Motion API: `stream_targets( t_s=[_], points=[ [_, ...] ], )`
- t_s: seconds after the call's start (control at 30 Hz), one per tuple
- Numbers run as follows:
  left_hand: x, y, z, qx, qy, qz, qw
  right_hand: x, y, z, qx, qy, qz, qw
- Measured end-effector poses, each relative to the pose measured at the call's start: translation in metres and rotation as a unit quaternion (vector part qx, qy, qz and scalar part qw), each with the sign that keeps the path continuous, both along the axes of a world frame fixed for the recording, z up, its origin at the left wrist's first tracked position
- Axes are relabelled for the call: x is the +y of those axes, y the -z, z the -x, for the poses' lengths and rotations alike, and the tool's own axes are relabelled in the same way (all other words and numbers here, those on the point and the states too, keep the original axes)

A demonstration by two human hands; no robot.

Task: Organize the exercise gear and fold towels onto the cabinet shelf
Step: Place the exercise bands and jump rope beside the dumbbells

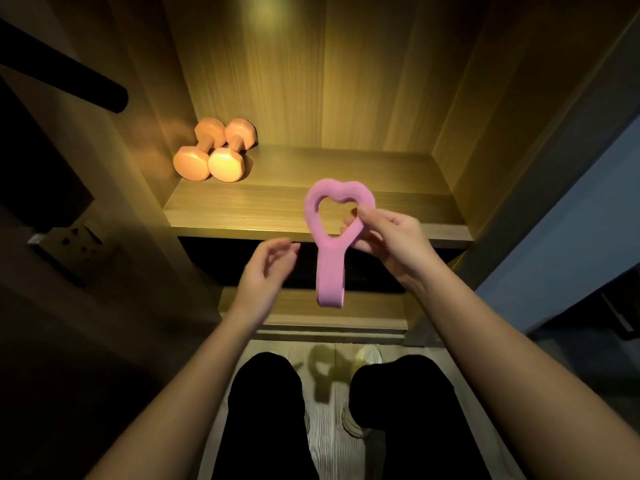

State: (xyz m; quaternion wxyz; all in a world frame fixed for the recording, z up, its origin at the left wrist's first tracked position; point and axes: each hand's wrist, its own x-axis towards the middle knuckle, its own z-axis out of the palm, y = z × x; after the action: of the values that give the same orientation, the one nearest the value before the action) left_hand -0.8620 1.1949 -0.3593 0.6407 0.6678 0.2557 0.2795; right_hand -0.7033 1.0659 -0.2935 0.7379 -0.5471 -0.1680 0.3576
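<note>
The right hand [388,240] pinches one pink band [329,268] between thumb and fingers, and the loop hangs in front of the shelf [398,188] edge. At the band's 9 o'clock the left hand [265,268] hovers, fingers loosely apart, holding nothing. Two dumbbells [214,150] lie side by side at 10 o'clock, at the shelf's back.

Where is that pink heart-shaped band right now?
The pink band hangs mid-frame in the head view, pinched by the right hand just in front of the cabinet shelf edge, the open left hand close on its left.
</note>
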Motion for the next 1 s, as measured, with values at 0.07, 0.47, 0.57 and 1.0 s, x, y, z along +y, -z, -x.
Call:
stream_targets(
  t_s=[0.07, 0.47, 0.57, 1.0],
  points=[
    [-0.004, 0.022, -0.001, -0.002, -0.001, -0.053, 0.999, 0.020, -0.006, -0.015, 0.037, 0.036, -0.030, 0.998],
    [0.055, 0.041, -0.108, 0.057, -0.182, -0.166, 0.968, 0.148, -0.002, -0.089, 0.207, 0.100, -0.074, 0.970],
    [0.074, 0.041, -0.123, 0.026, -0.237, -0.176, 0.955, 0.178, 0.005, -0.107, 0.212, 0.095, -0.060, 0.971],
    [0.171, 0.055, -0.124, 0.101, -0.241, -0.237, 0.936, 0.295, 0.066, -0.172, 0.090, 0.003, 0.078, 0.993]
  ],
)
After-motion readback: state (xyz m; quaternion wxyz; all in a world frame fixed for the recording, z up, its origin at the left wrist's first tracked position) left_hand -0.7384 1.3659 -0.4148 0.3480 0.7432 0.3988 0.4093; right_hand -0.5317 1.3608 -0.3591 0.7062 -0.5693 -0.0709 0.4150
